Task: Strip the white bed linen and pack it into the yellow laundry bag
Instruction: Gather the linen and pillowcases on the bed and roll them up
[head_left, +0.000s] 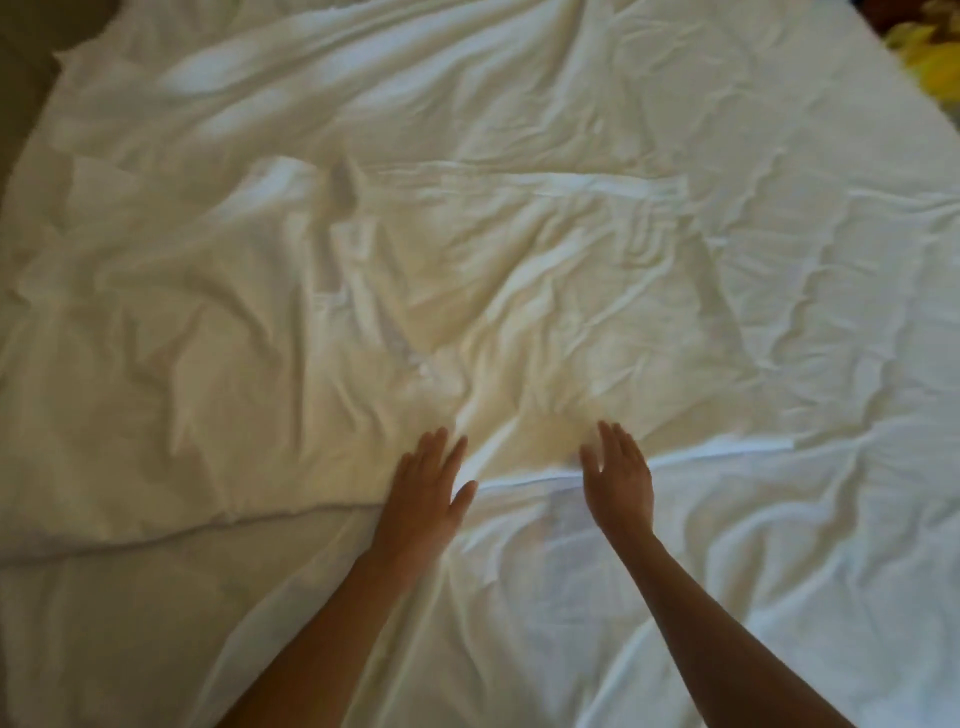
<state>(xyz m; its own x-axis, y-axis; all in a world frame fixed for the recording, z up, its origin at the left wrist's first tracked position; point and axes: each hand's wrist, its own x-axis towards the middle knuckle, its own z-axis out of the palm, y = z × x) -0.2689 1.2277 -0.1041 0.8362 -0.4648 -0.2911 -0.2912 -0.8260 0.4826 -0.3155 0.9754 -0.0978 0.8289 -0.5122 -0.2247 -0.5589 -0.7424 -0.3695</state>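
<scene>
Crumpled white bed linen (467, 260) covers almost the whole view, with a folded edge running across the lower middle. My left hand (423, 491) is stretched forward with straight fingers, palm down at that folded edge. My right hand (618, 478) reaches out beside it, fingers straight and slightly spread, just above or on the linen. Neither hand holds anything. A patch of yellow fabric (930, 57), possibly the laundry bag, shows at the top right corner beyond the bed.
The bed's right edge runs diagonally at the top right. A dark strip of floor or wall (21, 78) shows past the bed's left edge at the top left.
</scene>
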